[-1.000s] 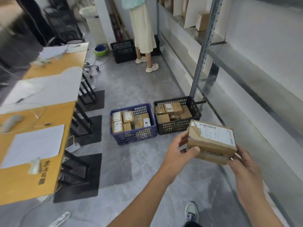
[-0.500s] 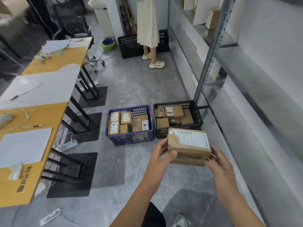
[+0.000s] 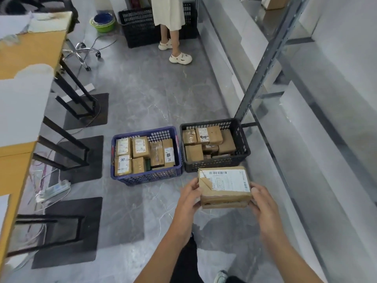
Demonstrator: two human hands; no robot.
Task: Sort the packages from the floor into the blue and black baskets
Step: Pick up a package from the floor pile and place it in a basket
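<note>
Our left hand [image 3: 188, 198] and right hand [image 3: 263, 203] grip the short ends of one package [image 3: 224, 186], its long axis running nine to three. The black basket [image 3: 243, 144] sits just beyond at twelve o'clock, and the blue basket [image 3: 146, 177] at ten, nearer our left.

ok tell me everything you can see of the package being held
The package is a brown cardboard box, taped, with a white barcoded label on top. It is held roughly level above the floor, near the black basket, left hand gripping its left end, right hand its right.
</note>
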